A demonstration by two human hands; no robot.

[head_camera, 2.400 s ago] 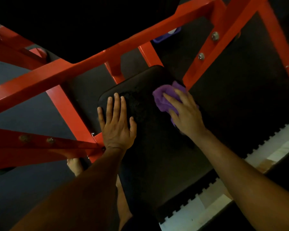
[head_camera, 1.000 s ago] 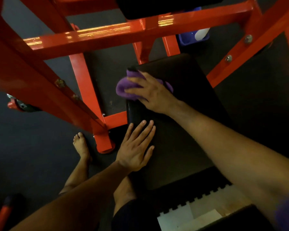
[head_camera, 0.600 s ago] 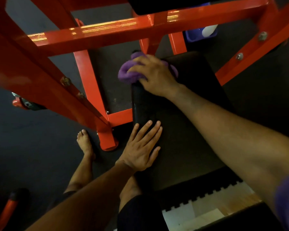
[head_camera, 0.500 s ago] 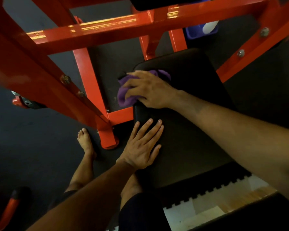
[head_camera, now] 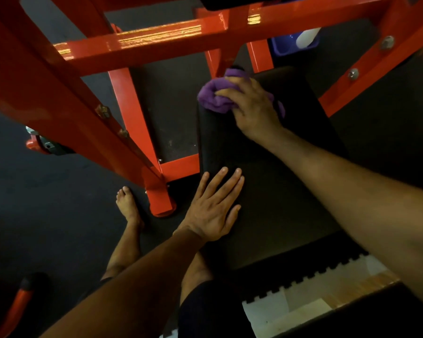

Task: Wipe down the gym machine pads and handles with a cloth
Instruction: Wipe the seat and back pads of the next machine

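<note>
A black padded seat [head_camera: 274,181] of an orange-framed gym machine fills the middle of the head view. My right hand [head_camera: 252,108] grips a bunched purple cloth [head_camera: 214,97] and presses it on the pad's far left corner. My left hand [head_camera: 214,211] lies flat on the pad's near left edge, fingers straight and spread, holding nothing.
Orange steel beams [head_camera: 142,47] cross overhead and to the left, with a post foot [head_camera: 160,201] beside my bare foot [head_camera: 127,206]. A blue tub with a white bottle [head_camera: 296,43] stands on the dark floor behind the pad. Interlocking black mat edge [head_camera: 303,276] meets pale flooring at lower right.
My right hand slid the cloth from the pad's left side edge back up to its far left corner. The left hand has stayed flat on the pad.
</note>
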